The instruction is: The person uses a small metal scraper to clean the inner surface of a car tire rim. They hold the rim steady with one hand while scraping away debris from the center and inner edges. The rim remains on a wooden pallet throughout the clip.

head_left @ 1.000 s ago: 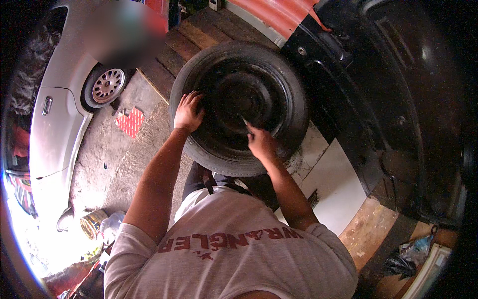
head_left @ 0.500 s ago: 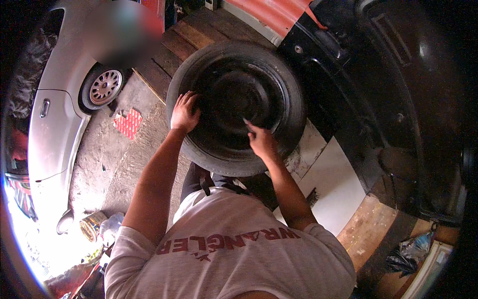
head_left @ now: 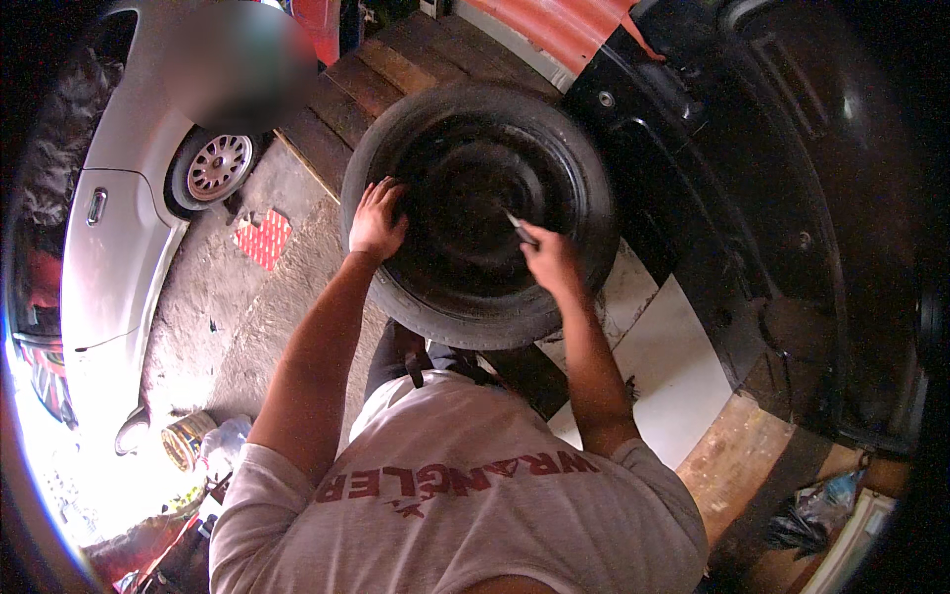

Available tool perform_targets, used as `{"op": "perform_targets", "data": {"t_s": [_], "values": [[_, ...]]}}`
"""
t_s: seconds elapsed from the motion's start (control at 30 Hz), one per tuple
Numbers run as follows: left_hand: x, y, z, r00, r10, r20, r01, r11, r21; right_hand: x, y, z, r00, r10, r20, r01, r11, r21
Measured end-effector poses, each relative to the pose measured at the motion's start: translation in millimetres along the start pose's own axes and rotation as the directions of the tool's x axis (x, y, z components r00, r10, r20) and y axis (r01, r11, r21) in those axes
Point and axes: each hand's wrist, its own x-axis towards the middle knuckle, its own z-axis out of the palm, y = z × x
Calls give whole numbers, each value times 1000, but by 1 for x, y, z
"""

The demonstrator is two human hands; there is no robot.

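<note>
A black tyre on a dark wheel rim [head_left: 445,322] lies before me, its hollow rim facing up. On the left inner edge of it rests my left hand [head_left: 379,220], fingers stretched out over the edge and grasping no tool. My right hand [head_left: 554,262] is over the lower right part of the rim, closed round a slim tool [head_left: 520,229] with a dark handle and a pale, pointed tip. That tip points toward the middle of the rim; whether it touches the metal cannot be made out in the shadow.
A silver car [head_left: 129,223] stands at the left, with a red-and-white patterned piece [head_left: 263,240] on the floor beside it. Dark wooden planks [head_left: 396,64] lie behind the tyre. A large black car panel [head_left: 762,178] fills the right, near a white board [head_left: 673,371]. A tin [head_left: 188,439] stands lower left.
My right hand and the slim tool have shifted up and to the right across the rim. My left hand stays on the tyre's left edge, and the whole view has shifted slightly.
</note>
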Motion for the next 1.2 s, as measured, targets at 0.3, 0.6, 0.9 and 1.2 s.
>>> {"op": "perform_targets", "data": {"t_s": [0.3,0.6,0.9,1.2], "values": [[5,15,-4,1000,1,3,-1,1000,-20,-27,-3,-1,979,197,42,-157,878,-453],[5,14,-5,1000,0,28,1,1000,-13,-20,-13,46,999,22,44,-9,961,-277],[3,13,-3,1000,-16,-21,16,1000,-21,-13,-1,59,998,-11,68,22,987,-161],[-2,1,4,983,-59,-177,57,998,-16,-24,18,41,992,-93,87,111,963,-247]]}}
